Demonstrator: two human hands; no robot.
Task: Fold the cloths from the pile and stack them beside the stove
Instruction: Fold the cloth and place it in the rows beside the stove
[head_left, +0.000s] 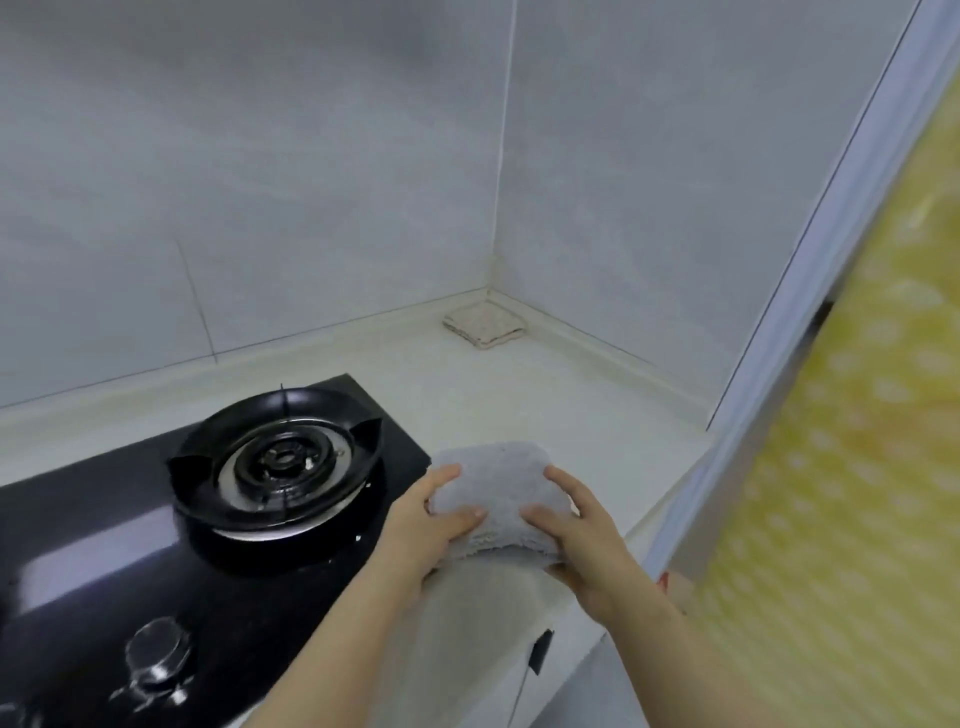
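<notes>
Both hands are holding a folded grey cloth (498, 491) over the near edge of the counter (571, 405), just right of the stove (104, 519). The left hand (426, 525) is gripping the cloth's left side, thumb lying on top and fingers curling underneath, so the cloth is being pinched between them. The right hand (582, 540) is doing the same on the right side, thumb pressing on top, index finger lying along the far right edge, the remaining fingers tucking below. Whether the cloth is resting on the counter or being held slightly above it cannot be told. Its left edge is sitting close to the stove's right corner. The burner (278, 462) is lying left of the cloth, and a knob (158, 654) is showing at the near left. A second folded cloth, pale (485, 325), is lying in the far corner of the counter, against the tiled wall (260, 182), well apart from the grey one
</notes>
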